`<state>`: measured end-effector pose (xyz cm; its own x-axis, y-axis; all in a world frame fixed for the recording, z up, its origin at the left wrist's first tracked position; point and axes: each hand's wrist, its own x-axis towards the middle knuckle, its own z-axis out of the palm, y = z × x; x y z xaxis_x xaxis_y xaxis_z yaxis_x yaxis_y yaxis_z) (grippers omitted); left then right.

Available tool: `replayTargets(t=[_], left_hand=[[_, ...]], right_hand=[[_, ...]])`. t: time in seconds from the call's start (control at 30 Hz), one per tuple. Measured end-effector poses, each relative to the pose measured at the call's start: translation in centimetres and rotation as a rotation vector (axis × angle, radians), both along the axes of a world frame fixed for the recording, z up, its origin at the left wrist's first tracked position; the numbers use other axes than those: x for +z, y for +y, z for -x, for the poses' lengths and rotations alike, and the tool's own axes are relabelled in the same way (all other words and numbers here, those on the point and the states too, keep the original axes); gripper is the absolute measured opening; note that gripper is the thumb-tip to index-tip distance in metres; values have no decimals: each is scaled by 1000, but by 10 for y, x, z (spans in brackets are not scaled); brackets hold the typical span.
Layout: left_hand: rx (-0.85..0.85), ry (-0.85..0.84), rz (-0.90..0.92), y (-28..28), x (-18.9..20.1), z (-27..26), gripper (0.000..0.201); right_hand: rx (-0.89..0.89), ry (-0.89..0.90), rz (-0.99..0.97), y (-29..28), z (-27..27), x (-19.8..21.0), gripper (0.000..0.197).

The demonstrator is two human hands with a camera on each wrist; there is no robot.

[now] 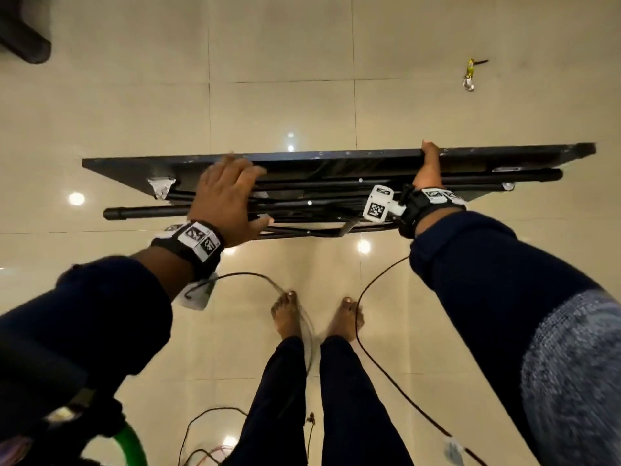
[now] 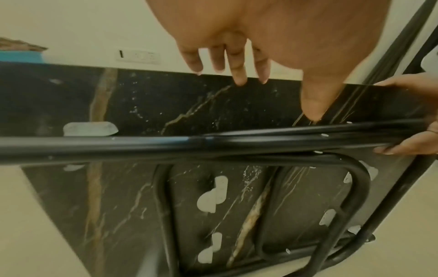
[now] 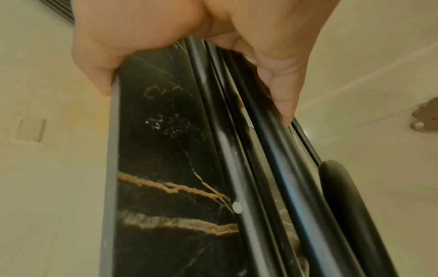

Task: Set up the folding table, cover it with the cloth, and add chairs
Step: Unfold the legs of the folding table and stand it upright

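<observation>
The folded table point(image 1: 336, 161) stands on edge in front of me, a black marble-patterned board with black tube legs point(image 1: 151, 212) folded flat against its underside. My right hand point(image 1: 428, 169) grips its upper edge; in the right wrist view the thumb and fingers point(image 3: 282, 105) clamp the board point(image 3: 166, 168) and the tubes point(image 3: 279, 150) together. My left hand point(image 1: 248, 193) lies over the leg frame with its fingers spread and straight. In the left wrist view those fingers point(image 2: 239, 75) hang just off the underside point(image 2: 142, 105), with the thumb tip at a tube.
Glossy beige floor tiles lie all around. My bare feet point(image 1: 319, 317) stand just behind the table, with cables point(image 1: 369, 297) trailing past them. A small yellow object point(image 1: 470, 74) lies far right, a dark furniture base point(image 1: 23, 38) far left, and a green tube point(image 1: 132, 445) near left.
</observation>
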<state>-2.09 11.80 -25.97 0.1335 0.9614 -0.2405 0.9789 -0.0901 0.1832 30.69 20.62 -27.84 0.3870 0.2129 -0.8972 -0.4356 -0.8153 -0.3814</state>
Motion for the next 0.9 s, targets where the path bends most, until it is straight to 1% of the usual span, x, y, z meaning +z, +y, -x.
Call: replayTargets(t=[0.03, 0.1, 0.13, 0.17, 0.2, 0.23, 0.3, 0.33, 0.37, 0.4, 0.43, 0.47, 0.5, 0.53, 0.57, 0.6, 0.67, 0.73, 0.83, 0.9], left_hand=[[-64, 4, 4, 14, -4, -4, 95], [-70, 27, 44, 46, -9, -14, 119], [-55, 30, 71, 62, -13, -18, 126], [-49, 47, 118, 77, -15, -22, 128], [-48, 66, 157, 89, -19, -26, 126], [-40, 90, 175, 97, -22, -27, 121], [-9, 104, 161, 111, -28, -28, 109], [8, 99, 146, 115, -29, -28, 105], [23, 95, 137, 119, -31, -27, 101], [32, 87, 133, 123, -33, -27, 98], [37, 77, 133, 125, -34, -26, 95], [39, 63, 126, 126, -35, -25, 93], [39, 50, 117, 125, -35, -25, 91], [40, 36, 107, 123, -36, -24, 89], [38, 22, 99, 120, -35, -24, 87], [35, 8, 93, 117, -35, -24, 86], [27, -10, 88, 114, -34, -24, 86], [22, -20, 88, 112, -33, -24, 88], [8, -5, 93, 108, -32, -24, 95], [-6, 18, 99, 106, -32, -24, 101]], right_hand=[[24, 22, -14, 7, -1, -1, 95], [65, 47, -25, 18, 0, -5, 91], [96, 49, -44, 25, 0, -5, 84], [136, 38, -58, 31, -1, -5, 76], [162, 32, -76, 37, -3, -7, 73], [195, 45, -100, 40, -3, -6, 75], [253, 94, -141, 42, -6, -11, 88], [272, 111, -161, 39, -8, -14, 89], [284, 113, -162, 31, -8, -18, 85], [308, 81, -146, 22, -11, -23, 87], [354, 3, -127, 11, -15, -30, 89], [420, -132, -123, 1, -19, -40, 88], [511, -301, -141, -11, -22, -46, 81], [643, -472, -182, -21, -23, -52, 70], [799, -596, -239, -32, -21, -53, 59], [948, -677, -300, -39, -18, -55, 52], [1174, -761, -447, -49, -5, -52, 49], [1312, -791, -551, -48, 10, -49, 56], [1458, -800, -564, -41, 31, -46, 66], [1500, -740, -530, -39, 39, -47, 72]])
